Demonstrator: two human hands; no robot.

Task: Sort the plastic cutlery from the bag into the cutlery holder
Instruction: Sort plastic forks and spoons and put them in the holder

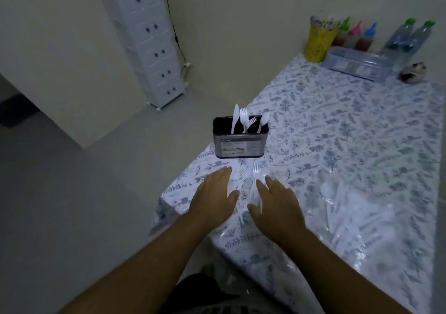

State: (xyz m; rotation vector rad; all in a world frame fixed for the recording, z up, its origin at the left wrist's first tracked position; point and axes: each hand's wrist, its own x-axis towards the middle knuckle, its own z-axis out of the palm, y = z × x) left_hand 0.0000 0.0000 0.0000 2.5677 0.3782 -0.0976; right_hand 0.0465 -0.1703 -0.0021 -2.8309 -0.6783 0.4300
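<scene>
- Head view: both hands lie palm-down on the corner of a table covered by a white cloth printed with grey-blue leaves (337,130), under a clear plastic sheet.
- The left hand (213,193) has its fingers straight and close together, thumb out to the side, resting flat on loose white plastic cutlery (246,181).
- The right hand (277,205) is likewise flat, fingers straight and slightly spread, beside the same pile; neither hand pinches anything.
- A white plastic fork (256,168) pokes out just beyond the fingertips, between the hands and the holder.
- The rectangular metal cutlery holder with a black inside and a paper label (240,142) stands upright near the table edge, just beyond the hands. A white knife, two forks and a spoon stand in it; which compartment each sits in is hard to tell.
- More pale cutlery under a clear plastic bag (342,207) lies to the right of the right hand, blurred.
- At the far end stand a yellow perforated cup (318,43), coloured-cap bottles (357,36) and a clear lidded box (357,63).
</scene>
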